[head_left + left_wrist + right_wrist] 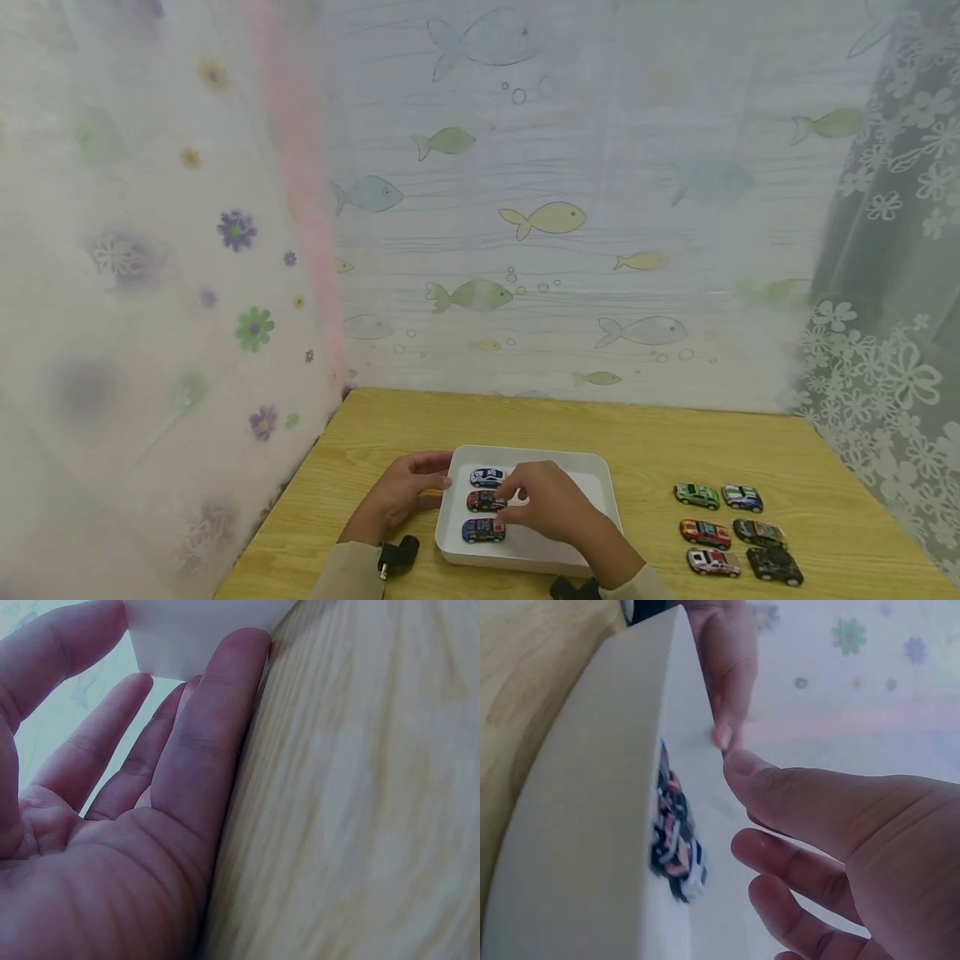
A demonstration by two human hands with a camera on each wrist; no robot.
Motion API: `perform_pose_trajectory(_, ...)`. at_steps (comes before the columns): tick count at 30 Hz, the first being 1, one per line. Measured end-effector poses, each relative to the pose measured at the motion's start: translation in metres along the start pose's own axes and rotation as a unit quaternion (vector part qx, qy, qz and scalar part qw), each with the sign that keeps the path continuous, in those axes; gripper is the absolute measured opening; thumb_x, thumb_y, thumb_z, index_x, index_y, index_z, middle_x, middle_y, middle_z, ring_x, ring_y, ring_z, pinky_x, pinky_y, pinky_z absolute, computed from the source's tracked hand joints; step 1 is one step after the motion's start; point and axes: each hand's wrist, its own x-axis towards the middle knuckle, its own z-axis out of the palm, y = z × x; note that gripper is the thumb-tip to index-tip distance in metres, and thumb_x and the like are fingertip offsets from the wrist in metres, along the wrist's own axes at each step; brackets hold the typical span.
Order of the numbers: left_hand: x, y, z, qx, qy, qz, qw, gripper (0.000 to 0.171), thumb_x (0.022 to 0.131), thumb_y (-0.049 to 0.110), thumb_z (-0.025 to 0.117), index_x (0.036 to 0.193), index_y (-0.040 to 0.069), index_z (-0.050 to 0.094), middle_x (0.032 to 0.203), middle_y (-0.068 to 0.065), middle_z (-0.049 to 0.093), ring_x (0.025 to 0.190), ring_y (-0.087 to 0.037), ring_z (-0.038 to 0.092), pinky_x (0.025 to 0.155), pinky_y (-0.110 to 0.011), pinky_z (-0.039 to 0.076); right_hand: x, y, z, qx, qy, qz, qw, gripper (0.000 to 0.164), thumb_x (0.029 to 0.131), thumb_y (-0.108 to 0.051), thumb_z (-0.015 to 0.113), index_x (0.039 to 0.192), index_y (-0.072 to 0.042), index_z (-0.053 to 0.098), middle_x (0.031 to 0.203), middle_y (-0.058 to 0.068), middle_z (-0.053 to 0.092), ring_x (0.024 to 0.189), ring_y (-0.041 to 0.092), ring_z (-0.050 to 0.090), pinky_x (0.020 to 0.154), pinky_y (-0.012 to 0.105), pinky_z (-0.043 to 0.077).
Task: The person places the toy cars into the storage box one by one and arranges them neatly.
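Observation:
A white tray [551, 564] stands on the wooden table, with three toy cars in a column at its left side. They are a white car [486, 477], a red-and-black car [483, 501] and a blue car [480, 531]. My left hand [405, 490] rests against the tray's left wall, its thumb at the rim and its fingers fairly straight in the left wrist view. Over the tray, my right hand [551, 504] has thumb and index finger apart beside the red-and-black and blue cars. Nothing shows between them; contact with a car is unclear.
Several more toy cars lie in two columns right of the tray, among them a green car [696, 496] and a black car [774, 566]. A fish-patterned curtain [555, 167] hangs behind the table [645, 425], a flowered one [187, 333] at the left.

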Motion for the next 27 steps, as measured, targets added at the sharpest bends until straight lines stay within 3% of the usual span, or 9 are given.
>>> perform_pose_trajectory(7,0.002,-0.002,0.001,0.007,0.002,0.003,1.0,0.06,0.093,0.008,0.076,0.148,0.0,0.053,0.15,-0.023,0.054,0.12,-0.027,0.066,0.095,-0.047,0.061,-0.017,0.018,-0.024,-0.005,0.025,0.002,1.0,0.024,0.083,-0.03,0.087,0.103,-0.019,0.082,0.099,-0.006,0.077,0.085,0.007,0.063,0.07,0.023,0.053)
perform_pose_trajectory(12,0.001,-0.002,0.0,0.012,0.007,-0.003,0.9999,0.058,0.094,0.008,0.075,0.148,0.002,0.054,0.149,-0.021,0.055,0.12,-0.027,0.066,0.095,-0.046,0.061,-0.03,0.032,-0.042,-0.02,0.044,0.013,0.999,0.022,0.084,-0.033,0.086,0.103,-0.022,0.081,0.102,-0.006,0.077,0.09,0.013,0.067,0.073,0.025,0.056)
perform_pose_trajectory(19,-0.002,0.001,0.001,0.015,0.006,-0.001,0.9999,0.059,0.095,0.008,0.074,0.149,0.0,0.052,0.151,-0.023,0.053,0.122,-0.029,0.066,0.096,-0.047,0.061,-0.045,0.052,-0.061,-0.018,0.079,0.036,0.996,0.021,0.085,-0.032,0.086,0.103,-0.024,0.081,0.104,-0.005,0.077,0.093,0.018,0.069,0.079,0.039,0.062)
perform_pose_trajectory(24,-0.001,0.001,0.001,0.014,0.006,0.0,0.9999,0.059,0.094,0.008,0.074,0.149,0.0,0.052,0.151,-0.023,0.053,0.122,-0.029,0.065,0.095,-0.047,0.061,-0.057,0.065,-0.072,-0.025,0.086,0.067,0.994,0.02,0.085,-0.031,0.086,0.103,-0.028,0.08,0.103,-0.011,0.075,0.095,0.017,0.068,0.075,0.027,0.058)
perform_pose_trajectory(27,-0.001,0.001,0.001,0.015,0.003,0.001,0.9999,0.06,0.094,0.008,0.074,0.149,0.001,0.052,0.151,-0.023,0.053,0.123,-0.028,0.065,0.096,-0.047,0.061,-0.064,0.073,-0.078,-0.032,0.09,0.086,0.992,0.021,0.084,-0.031,0.086,0.104,-0.028,0.08,0.105,-0.01,0.075,0.094,0.015,0.066,0.074,0.027,0.057)
